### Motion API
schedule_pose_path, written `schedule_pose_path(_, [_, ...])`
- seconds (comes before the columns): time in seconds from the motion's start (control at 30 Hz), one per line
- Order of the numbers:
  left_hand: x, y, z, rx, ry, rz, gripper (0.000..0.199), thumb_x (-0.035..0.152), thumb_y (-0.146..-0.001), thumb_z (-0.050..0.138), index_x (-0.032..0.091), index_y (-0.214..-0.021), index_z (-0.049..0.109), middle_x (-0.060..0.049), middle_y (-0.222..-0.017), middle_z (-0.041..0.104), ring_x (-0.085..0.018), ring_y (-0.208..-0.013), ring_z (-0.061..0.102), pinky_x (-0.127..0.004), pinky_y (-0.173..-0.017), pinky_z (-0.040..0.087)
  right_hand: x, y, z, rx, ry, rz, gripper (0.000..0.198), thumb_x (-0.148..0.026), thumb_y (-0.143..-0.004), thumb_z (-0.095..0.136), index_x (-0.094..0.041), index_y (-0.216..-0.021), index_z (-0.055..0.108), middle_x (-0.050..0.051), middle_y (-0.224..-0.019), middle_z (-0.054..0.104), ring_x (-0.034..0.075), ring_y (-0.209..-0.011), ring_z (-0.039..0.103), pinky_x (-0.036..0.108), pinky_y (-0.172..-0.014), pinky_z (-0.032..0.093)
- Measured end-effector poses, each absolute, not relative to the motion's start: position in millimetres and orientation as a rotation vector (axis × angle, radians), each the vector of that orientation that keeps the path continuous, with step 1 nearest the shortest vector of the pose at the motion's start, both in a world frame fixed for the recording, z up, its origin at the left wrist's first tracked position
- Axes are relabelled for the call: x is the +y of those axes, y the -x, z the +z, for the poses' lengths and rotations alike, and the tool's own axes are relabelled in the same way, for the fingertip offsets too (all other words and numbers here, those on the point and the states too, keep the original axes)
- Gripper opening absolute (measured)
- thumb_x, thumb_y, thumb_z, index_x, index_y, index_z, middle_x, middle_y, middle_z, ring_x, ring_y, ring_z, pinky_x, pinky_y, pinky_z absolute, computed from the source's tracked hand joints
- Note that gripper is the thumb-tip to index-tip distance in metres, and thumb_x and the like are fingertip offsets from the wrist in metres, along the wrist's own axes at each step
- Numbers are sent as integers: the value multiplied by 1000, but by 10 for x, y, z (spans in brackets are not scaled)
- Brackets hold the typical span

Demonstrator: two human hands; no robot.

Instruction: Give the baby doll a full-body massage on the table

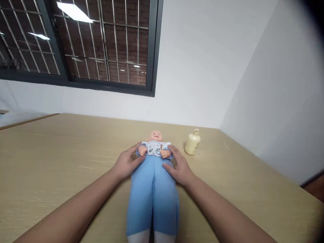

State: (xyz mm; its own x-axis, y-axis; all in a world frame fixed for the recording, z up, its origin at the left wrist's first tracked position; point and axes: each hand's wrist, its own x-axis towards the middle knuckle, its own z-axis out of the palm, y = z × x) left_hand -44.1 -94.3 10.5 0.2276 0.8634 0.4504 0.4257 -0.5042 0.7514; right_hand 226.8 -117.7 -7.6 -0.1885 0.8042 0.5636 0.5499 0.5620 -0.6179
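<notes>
A baby doll in a blue and white outfit with a cartoon face on its chest lies on its back on the table, its head toward the wall. My left hand holds it by the side, thumb over the waist and fingers along the doll's arm. On the opposite side, my right hand grips in the same way, with the thumb on the hip and the fingers by the other arm. Both of the doll's small hands rest over its belly. The undersides of my fingers are hidden.
A cream pump bottle stands right of the doll. A thin pale strip lies farther right. White walls border the table at the back and right. A barred window is at the upper left.
</notes>
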Motion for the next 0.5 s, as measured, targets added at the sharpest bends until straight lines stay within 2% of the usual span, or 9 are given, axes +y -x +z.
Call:
schedule_pose_path(0.07, [-948, 438, 80, 1213, -2296, 1093, 66, 48, -86, 62, 20, -144, 49, -8, -150, 47, -30, -140, 39, -45, -118, 29, -1195, -2255, -82, -2020, 1133, 240, 70, -47, -82, 68, -25, -144, 45, 10, -155, 36, 32, -146, 28, 54, -119, 26])
schedule_pose_path(0.17, [-940, 433, 54, 1237, -2494, 996, 68, 49, -86, 61, 21, -146, 46, -7, -153, 43, -30, -144, 32, -46, -119, 26, -1205, -2242, -94, -2106, 1169, 173, 61, -48, -85, 64, -25, -140, 51, 10, -155, 38, 33, -148, 24, 55, -120, 25])
schedule_pose_path(0.3, [-938, 414, 67, 1256, -2397, 1067, 65, 47, -85, 62, 21, -143, 49, -7, -149, 48, -29, -139, 41, -42, -117, 31, -1199, -2230, -102, -2067, 1163, 202, 64, -48, -84, 65, -27, -143, 48, 9, -156, 36, 32, -148, 24, 55, -119, 26])
schedule_pose_path(0.4, [-884, 437, 64, 1275, -2078, 1274, 58, 45, -83, 66, 23, -136, 55, -6, -138, 59, -28, -127, 54, -39, -111, 40, -1122, -2276, -130, -1831, 1153, 324, 69, -46, -83, 67, -27, -145, 43, 9, -153, 41, 30, -142, 36, 52, -117, 32])
schedule_pose_path(0.5, [-753, 523, 24, 1242, -1512, 1521, 45, 41, -77, 73, 20, -115, 65, -8, -122, 67, -28, -115, 62, -38, -102, 47, -974, -2400, -175, -1373, 1116, 585, 65, -46, -81, 69, -22, -138, 49, 12, -142, 53, 30, -131, 52, 49, -109, 44])
